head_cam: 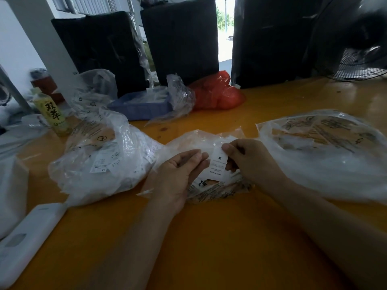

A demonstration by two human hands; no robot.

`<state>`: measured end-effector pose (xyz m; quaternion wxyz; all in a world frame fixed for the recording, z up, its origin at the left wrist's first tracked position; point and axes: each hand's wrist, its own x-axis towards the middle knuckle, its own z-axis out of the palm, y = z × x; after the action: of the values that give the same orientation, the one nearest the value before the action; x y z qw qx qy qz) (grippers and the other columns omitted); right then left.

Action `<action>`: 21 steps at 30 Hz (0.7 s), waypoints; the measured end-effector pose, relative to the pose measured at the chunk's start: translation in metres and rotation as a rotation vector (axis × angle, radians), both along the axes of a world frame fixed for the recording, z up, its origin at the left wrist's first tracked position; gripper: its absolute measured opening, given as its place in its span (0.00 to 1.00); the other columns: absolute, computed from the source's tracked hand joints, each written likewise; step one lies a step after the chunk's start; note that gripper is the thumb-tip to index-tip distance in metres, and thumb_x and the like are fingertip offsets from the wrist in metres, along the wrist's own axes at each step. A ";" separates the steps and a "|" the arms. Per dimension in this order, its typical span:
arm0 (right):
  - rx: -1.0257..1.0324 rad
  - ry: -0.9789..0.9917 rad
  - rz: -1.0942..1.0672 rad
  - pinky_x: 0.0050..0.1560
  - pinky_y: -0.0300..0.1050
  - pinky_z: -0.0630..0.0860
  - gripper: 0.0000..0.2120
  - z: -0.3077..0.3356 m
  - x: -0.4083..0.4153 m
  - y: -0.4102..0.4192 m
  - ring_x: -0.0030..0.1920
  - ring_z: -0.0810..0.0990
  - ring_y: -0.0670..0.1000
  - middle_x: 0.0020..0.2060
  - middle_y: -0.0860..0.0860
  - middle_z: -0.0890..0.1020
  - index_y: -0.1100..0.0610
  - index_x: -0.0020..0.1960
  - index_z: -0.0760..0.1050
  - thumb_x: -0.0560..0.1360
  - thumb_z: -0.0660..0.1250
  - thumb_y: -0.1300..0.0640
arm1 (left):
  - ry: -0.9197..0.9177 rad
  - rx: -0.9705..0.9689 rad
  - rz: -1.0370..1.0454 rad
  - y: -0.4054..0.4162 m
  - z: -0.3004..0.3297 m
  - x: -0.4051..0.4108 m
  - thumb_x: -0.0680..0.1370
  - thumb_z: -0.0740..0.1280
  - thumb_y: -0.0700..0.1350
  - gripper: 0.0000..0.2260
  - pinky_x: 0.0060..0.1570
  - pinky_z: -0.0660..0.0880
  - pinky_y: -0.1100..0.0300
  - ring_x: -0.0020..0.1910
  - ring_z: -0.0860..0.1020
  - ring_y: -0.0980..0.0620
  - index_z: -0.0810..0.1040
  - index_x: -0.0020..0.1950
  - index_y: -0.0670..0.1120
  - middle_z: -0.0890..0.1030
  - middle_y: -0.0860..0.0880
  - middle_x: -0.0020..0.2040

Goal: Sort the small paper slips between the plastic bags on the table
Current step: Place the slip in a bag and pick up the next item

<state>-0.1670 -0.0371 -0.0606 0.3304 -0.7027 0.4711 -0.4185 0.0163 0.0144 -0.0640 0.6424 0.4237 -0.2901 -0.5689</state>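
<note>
Over the middle bag (209, 141), right fingers (227, 147) pinch an "M" slip (217, 164); left hand (180, 170) cups loosely, its fingers apart. Next, I judge, comes dropping it into the matching bag.

Both bare forearms are reaching forward and converging near the middle. The left hand (180, 172) is lying palm-up, its fingers loosely curling inward. The right hand (249, 158) is turning knuckles-up, its thumb and forefinger pinching together at the fingertips (227, 147).

Yellow bottle (52, 116), blue tray (140, 107), perhaps a fan (360, 65).
</note>
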 end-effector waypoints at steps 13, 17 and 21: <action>-0.080 0.025 0.046 0.43 0.45 0.80 0.08 -0.003 0.000 0.001 0.43 0.80 0.54 0.46 0.54 0.82 0.45 0.55 0.80 0.80 0.69 0.57 | 0.027 -0.002 0.009 0.000 0.002 0.001 0.69 0.76 0.40 0.15 0.45 0.84 0.62 0.49 0.89 0.45 0.84 0.54 0.38 0.88 0.39 0.50; -0.102 -0.020 0.041 0.38 0.33 0.74 0.05 -0.001 0.000 0.002 0.43 0.80 0.45 0.44 0.45 0.82 0.44 0.51 0.81 0.81 0.67 0.53 | 0.014 0.007 0.001 0.000 0.000 0.001 0.73 0.75 0.39 0.12 0.45 0.84 0.63 0.50 0.89 0.45 0.84 0.55 0.37 0.88 0.39 0.51; -0.002 -0.212 0.127 0.38 0.39 0.82 0.07 0.003 0.002 0.005 0.43 0.85 0.49 0.51 0.46 0.80 0.50 0.52 0.79 0.84 0.63 0.57 | 0.012 0.020 -0.030 0.000 0.000 0.002 0.79 0.72 0.37 0.09 0.48 0.84 0.62 0.52 0.88 0.45 0.83 0.58 0.37 0.88 0.39 0.52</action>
<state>-0.1650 -0.0316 -0.0578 0.4034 -0.6833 0.3874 -0.4694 0.0180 0.0142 -0.0639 0.6313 0.4223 -0.2869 -0.5837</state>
